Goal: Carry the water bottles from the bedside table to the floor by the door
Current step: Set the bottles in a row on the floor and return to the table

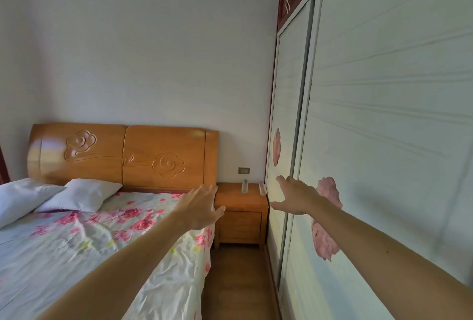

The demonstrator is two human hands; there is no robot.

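Note:
Two clear water bottles stand on the wooden bedside table [238,199] at the far end of the aisle: one bottle [245,186] near the middle of the top, the other bottle [261,188] at its right edge beside the wardrobe. My left hand [202,207] is stretched forward, fingers spread, holding nothing, still short of the table. To the right, my right hand [294,198] reaches out the same way, fingers open and empty, in front of the wardrobe door.
A bed [89,243] with a floral sheet and two white pillows fills the left, backed by a carved wooden headboard [122,155]. Sliding wardrobe doors [384,140] line the right. A narrow strip of wooden floor [238,281] runs between them to the table.

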